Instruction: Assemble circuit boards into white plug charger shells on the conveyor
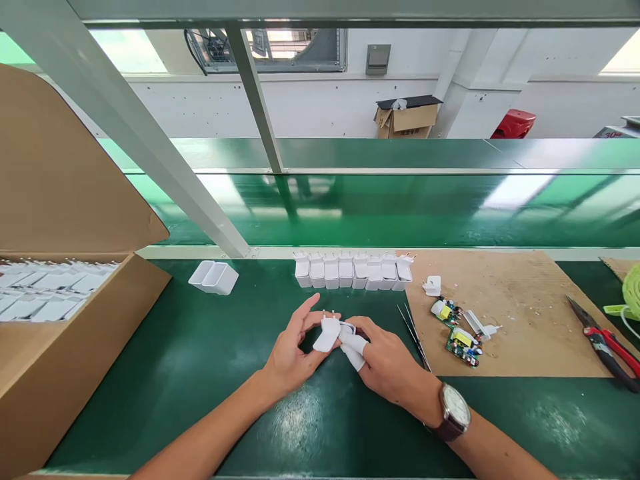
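A white plug charger (329, 332) with two metal pins pointing up sits between both my hands, just above the green bench. My left hand (293, 353) cups it from the left, thumb and fingers curled round its body, index finger raised. My right hand (381, 361), with white finger cots on two fingertips and a wristwatch on the wrist, pinches the charger's right side. A row of several finished white chargers (353, 270) stands behind my hands.
An open cardboard box (55, 313) full of white chargers stands at the left. Two empty white shells (214, 277) lie behind it. A cardboard mat (515, 313) carries circuit boards (460, 337) and small parts; tweezers (413, 327) and red-handled cutters (607, 343) lie nearby.
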`<action>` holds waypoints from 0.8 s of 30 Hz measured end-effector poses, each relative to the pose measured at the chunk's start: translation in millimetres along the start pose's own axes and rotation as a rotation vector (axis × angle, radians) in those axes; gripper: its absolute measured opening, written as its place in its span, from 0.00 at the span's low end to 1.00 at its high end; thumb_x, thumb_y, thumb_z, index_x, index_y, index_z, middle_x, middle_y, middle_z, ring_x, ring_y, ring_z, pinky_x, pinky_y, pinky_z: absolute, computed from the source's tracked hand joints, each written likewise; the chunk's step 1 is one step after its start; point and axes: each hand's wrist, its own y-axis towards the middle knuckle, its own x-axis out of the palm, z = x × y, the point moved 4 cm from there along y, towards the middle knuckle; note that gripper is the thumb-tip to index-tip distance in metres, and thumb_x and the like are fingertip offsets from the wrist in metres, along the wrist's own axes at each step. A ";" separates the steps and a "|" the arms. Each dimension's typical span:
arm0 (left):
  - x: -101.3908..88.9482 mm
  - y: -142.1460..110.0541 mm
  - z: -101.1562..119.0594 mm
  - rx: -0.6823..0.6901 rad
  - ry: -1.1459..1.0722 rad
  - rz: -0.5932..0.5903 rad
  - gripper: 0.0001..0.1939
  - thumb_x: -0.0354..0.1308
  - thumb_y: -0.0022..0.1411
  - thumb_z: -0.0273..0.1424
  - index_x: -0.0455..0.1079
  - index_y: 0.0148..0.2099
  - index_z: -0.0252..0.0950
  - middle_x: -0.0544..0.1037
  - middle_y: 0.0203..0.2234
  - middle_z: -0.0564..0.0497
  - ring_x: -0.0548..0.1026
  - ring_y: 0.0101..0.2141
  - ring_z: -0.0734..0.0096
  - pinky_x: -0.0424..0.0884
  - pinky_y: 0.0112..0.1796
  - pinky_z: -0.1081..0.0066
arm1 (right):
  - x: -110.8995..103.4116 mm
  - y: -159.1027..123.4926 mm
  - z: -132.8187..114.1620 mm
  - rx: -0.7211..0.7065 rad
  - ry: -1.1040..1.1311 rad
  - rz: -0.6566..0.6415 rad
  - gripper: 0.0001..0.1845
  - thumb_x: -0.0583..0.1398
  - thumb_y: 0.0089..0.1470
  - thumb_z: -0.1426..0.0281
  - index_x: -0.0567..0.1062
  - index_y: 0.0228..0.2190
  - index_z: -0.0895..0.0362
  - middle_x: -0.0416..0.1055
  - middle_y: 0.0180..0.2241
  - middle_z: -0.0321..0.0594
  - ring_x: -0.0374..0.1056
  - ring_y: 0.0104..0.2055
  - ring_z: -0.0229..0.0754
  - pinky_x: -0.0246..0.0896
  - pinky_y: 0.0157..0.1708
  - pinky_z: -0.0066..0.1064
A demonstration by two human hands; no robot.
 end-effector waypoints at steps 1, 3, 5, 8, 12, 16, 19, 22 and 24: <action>0.0 0.9 1.4 0.000 -0.003 0.010 0.41 0.64 0.67 0.29 0.46 0.73 0.50 0.81 0.51 0.48 0.79 0.53 0.63 0.75 0.56 0.57 | 0.4 -0.4 0.2 0.002 0.005 0.018 0.20 0.54 0.59 0.80 0.69 0.52 0.58 0.72 0.50 0.53 0.74 0.46 0.50 0.77 0.35 0.38; 0.3 2.5 4.3 0.007 -0.027 0.011 0.41 0.65 0.65 0.29 0.47 0.72 0.49 0.81 0.49 0.49 0.79 0.52 0.64 0.76 0.55 0.58 | 1.5 -1.7 0.4 0.004 0.010 0.033 0.20 0.53 0.62 0.79 0.67 0.55 0.59 0.72 0.51 0.54 0.74 0.48 0.51 0.77 0.36 0.39; 0.3 3.6 6.1 0.007 -0.055 0.010 0.41 0.66 0.65 0.28 0.48 0.72 0.49 0.80 0.49 0.49 0.79 0.52 0.64 0.75 0.56 0.58 | 2.5 -2.9 0.5 0.001 0.018 0.027 0.19 0.53 0.63 0.78 0.66 0.55 0.59 0.73 0.51 0.56 0.74 0.48 0.53 0.77 0.36 0.40; 0.0 4.7 6.3 -0.010 -0.103 0.010 0.42 0.68 0.63 0.29 0.49 0.71 0.49 0.80 0.48 0.50 0.79 0.52 0.64 0.75 0.57 0.58 | 1.0 -2.7 1.7 0.033 0.085 0.056 0.18 0.54 0.63 0.77 0.66 0.54 0.58 0.74 0.50 0.54 0.76 0.46 0.51 0.77 0.36 0.40; -0.2 5.1 3.4 -0.030 -0.142 0.003 0.42 0.68 0.63 0.28 0.50 0.71 0.48 0.80 0.48 0.49 0.79 0.52 0.64 0.75 0.57 0.58 | -1.9 0.5 2.3 0.065 0.125 0.085 0.19 0.56 0.63 0.75 0.66 0.55 0.56 0.75 0.51 0.51 0.76 0.46 0.50 0.77 0.39 0.39; -0.1 5.0 1.3 -0.039 -0.171 -0.007 0.41 0.68 0.63 0.29 0.50 0.70 0.46 0.79 0.49 0.47 0.79 0.52 0.63 0.75 0.57 0.57 | -1.7 2.4 -0.4 0.025 0.076 0.038 0.18 0.55 0.64 0.75 0.68 0.55 0.57 0.75 0.50 0.52 0.75 0.48 0.52 0.77 0.41 0.41; -0.7 4.8 1.2 -0.055 -0.178 -0.007 0.41 0.68 0.63 0.29 0.50 0.70 0.45 0.79 0.49 0.46 0.79 0.52 0.61 0.75 0.57 0.55 | -1.6 1.4 0.9 0.037 0.098 0.057 0.20 0.56 0.63 0.75 0.66 0.57 0.57 0.74 0.52 0.53 0.75 0.48 0.51 0.78 0.40 0.41; -0.9 5.1 0.6 -0.058 -0.176 -0.022 0.42 0.68 0.63 0.29 0.49 0.71 0.45 0.79 0.49 0.45 0.79 0.52 0.60 0.75 0.57 0.54 | 0.9 0.8 3.3 0.052 0.125 0.047 0.22 0.57 0.63 0.74 0.66 0.58 0.56 0.74 0.52 0.52 0.75 0.49 0.52 0.78 0.42 0.42; -0.7 6.0 -0.9 -0.046 -0.166 -0.025 0.41 0.67 0.64 0.30 0.49 0.71 0.46 0.79 0.49 0.45 0.79 0.52 0.61 0.75 0.57 0.53 | 1.7 1.4 4.5 0.056 0.169 0.067 0.22 0.57 0.64 0.74 0.67 0.58 0.54 0.74 0.52 0.50 0.74 0.51 0.51 0.77 0.46 0.44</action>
